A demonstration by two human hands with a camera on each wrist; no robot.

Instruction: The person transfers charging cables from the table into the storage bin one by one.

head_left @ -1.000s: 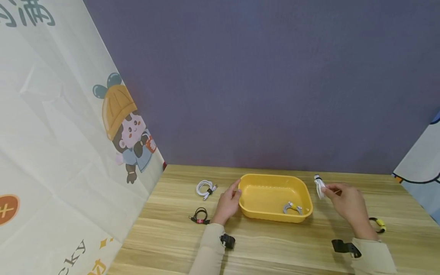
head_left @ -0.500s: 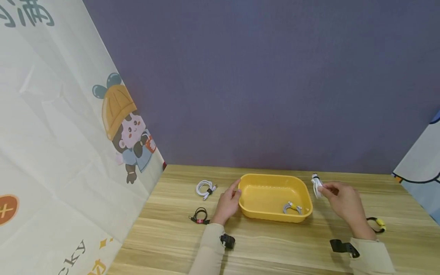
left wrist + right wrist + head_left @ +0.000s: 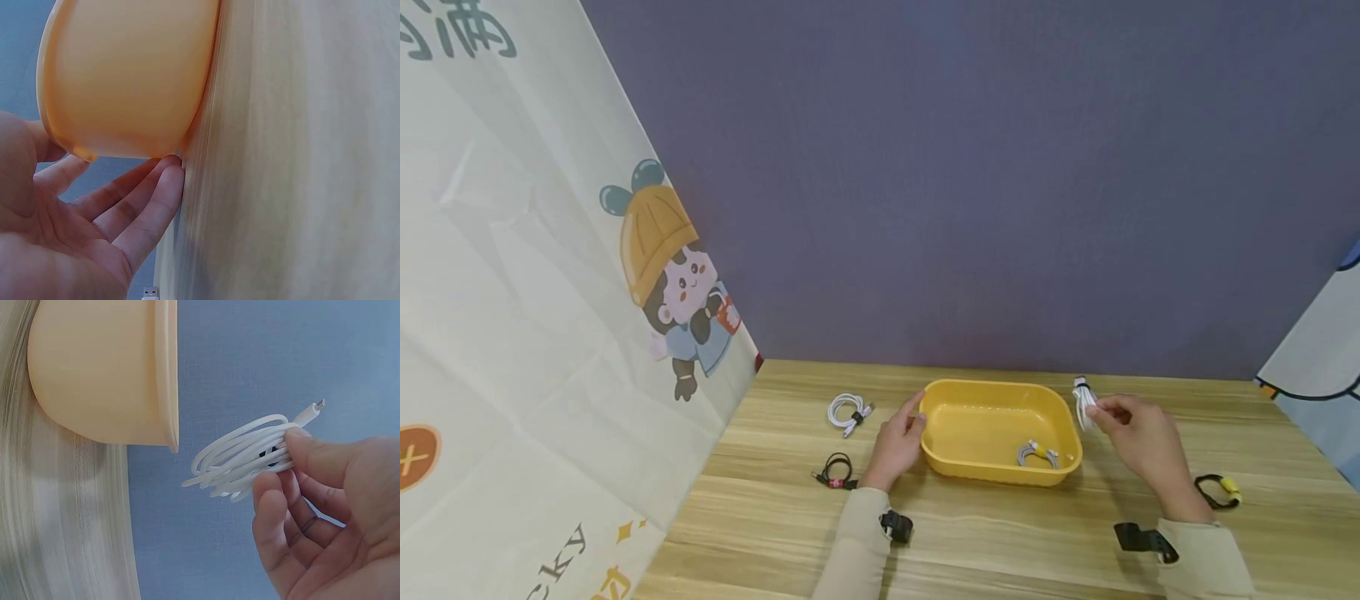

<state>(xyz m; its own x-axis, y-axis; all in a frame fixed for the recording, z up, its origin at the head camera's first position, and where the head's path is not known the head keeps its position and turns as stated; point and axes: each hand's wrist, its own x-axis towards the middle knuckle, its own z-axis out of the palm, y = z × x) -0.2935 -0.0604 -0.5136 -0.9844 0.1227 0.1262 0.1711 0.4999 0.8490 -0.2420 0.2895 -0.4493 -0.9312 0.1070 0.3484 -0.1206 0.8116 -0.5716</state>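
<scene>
My left hand (image 3: pixel 897 443) rests against the left end of a yellow plastic basket (image 3: pixel 981 473). In the left wrist view, its fingers are fairly straight, with fingertips touching the basket's end and the thumb at the rim. My right hand (image 3: pixel 1146 437) pinches a coiled white charging cable (image 3: pixel 1083 405) between thumb and fingers, just beyond the basket's right rim. A metal plug sticks out of the coil (image 3: pixel 247 456) in the right wrist view, and a dark tie shows at its middle. Inside the basket, at the front right, lies a grey cable (image 3: pixel 1037 454) with a yellow tie.
On the wooden table (image 3: pixel 970 542), a coiled white cable (image 3: pixel 847 412) and a black cable with a red tie (image 3: pixel 837 472) lie left of the basket. A black cable with a yellow tie (image 3: pixel 1221 492) lies right of my right forearm. A dark blue panel (image 3: pixel 985 208) stands behind.
My right hand has moved a little left with the white cable, bringing it nearer the basket's right rim. The left hand and the basket have stayed in place.
</scene>
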